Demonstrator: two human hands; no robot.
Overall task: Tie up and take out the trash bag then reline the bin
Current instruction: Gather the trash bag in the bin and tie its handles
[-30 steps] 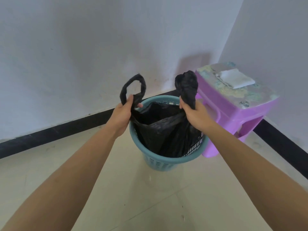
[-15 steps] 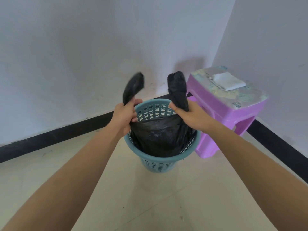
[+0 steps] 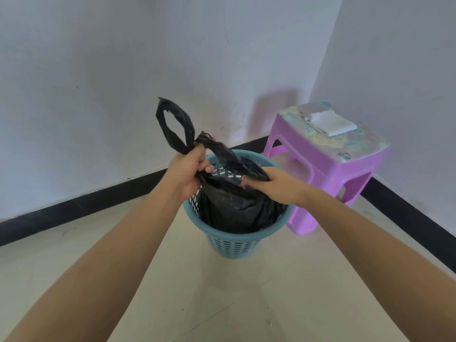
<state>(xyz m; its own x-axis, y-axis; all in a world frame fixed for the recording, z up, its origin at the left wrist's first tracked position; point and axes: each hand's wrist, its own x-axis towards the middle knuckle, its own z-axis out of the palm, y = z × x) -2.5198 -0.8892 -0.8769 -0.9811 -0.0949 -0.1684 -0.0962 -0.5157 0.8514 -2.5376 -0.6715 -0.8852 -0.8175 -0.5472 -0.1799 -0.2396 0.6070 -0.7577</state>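
A black trash bag (image 3: 234, 206) sits inside a teal perforated bin (image 3: 237, 245) on the floor. My left hand (image 3: 187, 169) is closed around one bag handle, whose loop (image 3: 176, 125) stands up above the fist. The other handle lies across toward my left hand as a twisted strip. My right hand (image 3: 274, 186) grips the bag's gathered top at the bin's right side. The bag's mouth is pulled together over the bin, and its contents are hidden.
A purple plastic stool (image 3: 328, 164) stands right of the bin against the corner, with a folded white bag or cloth (image 3: 330, 123) on top. White walls with a black baseboard (image 3: 98, 201) run behind. Beige tiled floor lies in front.
The two handles were held apart and upright. My hands have come together, and the right handle now crosses over to my left hand while my right hand has dropped to the bag's top.
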